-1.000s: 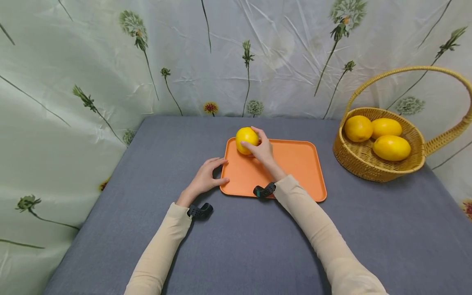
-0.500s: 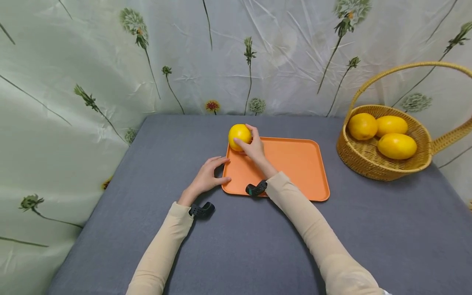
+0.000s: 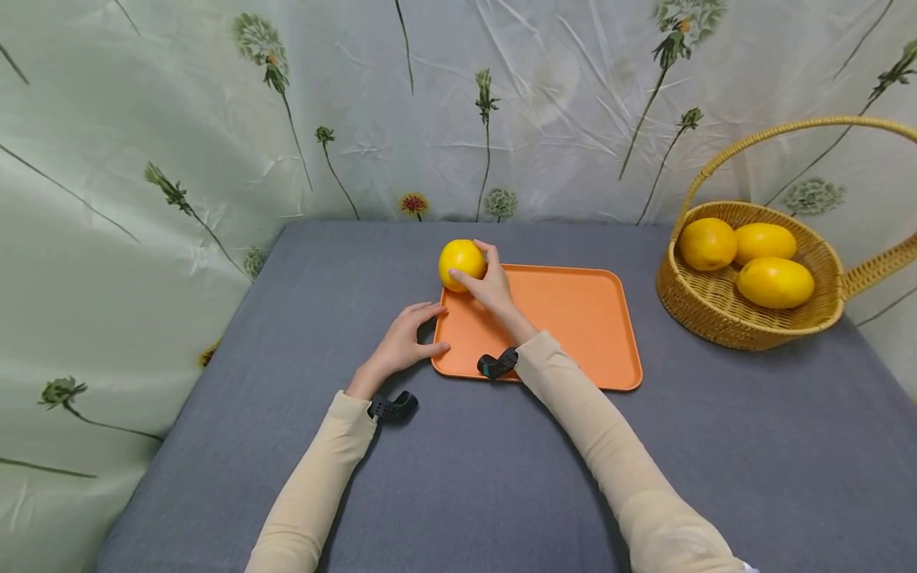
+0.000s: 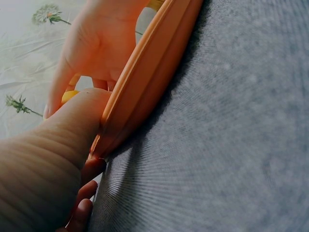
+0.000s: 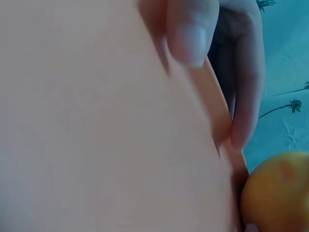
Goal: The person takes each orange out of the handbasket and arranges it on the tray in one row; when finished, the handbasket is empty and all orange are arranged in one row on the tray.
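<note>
My right hand [image 3: 490, 290] holds a round-looking yellow lemon [image 3: 458, 263], thumb on its near side and fingers over its right side. The lemon is at the far left corner of the orange tray [image 3: 566, 318], overlapping its rim. In the right wrist view the lemon [image 5: 277, 193] is cut by the frame, beside the tray's edge. At the tray's left side rests my left hand [image 3: 401, 342], thumb and fingers spread and their tips at the rim. The left wrist view shows this hand's thumb base [image 4: 82, 116] against the raised tray wall [image 4: 154, 72].
To the right stands a wicker basket [image 3: 688, 306] with a tall looped handle and 3 yellow lemons [image 3: 775, 282] inside. A grey cloth [image 3: 501, 477] covers the table. Behind and to the left hangs a pale curtain [image 3: 401, 119] printed with dandelions.
My right hand has carried the lemon left, from inside the tray's corner to over its rim, and slowed lately. The left hand has stayed at the tray's edge. The view has shifted slightly.
</note>
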The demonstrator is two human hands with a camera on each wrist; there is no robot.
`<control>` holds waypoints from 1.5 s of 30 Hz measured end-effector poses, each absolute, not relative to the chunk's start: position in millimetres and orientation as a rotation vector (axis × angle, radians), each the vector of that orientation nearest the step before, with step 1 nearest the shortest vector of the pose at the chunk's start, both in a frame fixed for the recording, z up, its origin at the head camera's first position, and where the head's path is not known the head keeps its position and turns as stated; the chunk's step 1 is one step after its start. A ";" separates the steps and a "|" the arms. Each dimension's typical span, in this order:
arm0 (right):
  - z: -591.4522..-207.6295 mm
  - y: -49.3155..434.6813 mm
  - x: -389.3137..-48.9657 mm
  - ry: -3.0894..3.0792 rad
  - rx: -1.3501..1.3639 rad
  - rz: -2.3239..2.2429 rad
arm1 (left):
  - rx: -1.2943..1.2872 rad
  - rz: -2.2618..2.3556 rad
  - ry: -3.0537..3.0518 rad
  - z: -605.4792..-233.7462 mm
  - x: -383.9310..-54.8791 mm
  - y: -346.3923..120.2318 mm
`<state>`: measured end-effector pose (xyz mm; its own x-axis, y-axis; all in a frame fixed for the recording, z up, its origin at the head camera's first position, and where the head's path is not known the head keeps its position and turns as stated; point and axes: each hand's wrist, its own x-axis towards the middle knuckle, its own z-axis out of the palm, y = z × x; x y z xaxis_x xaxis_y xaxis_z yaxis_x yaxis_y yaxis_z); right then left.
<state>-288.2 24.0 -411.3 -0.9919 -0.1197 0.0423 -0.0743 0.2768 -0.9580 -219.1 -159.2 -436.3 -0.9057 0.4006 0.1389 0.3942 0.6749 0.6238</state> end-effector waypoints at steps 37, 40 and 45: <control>-390.9 86.7 -282.3 2.418 -0.348 -1.600 | 0.656 1.063 2.854 -434.9 -217.8 -159.4; -386.9 98.3 -279.1 2.408 -0.361 -1.613 | 0.653 1.058 2.856 -434.6 -217.8 -159.7; -381.9 115.8 -274.7 2.404 -0.373 -1.640 | 0.647 1.062 2.858 -435.0 -217.5 -159.7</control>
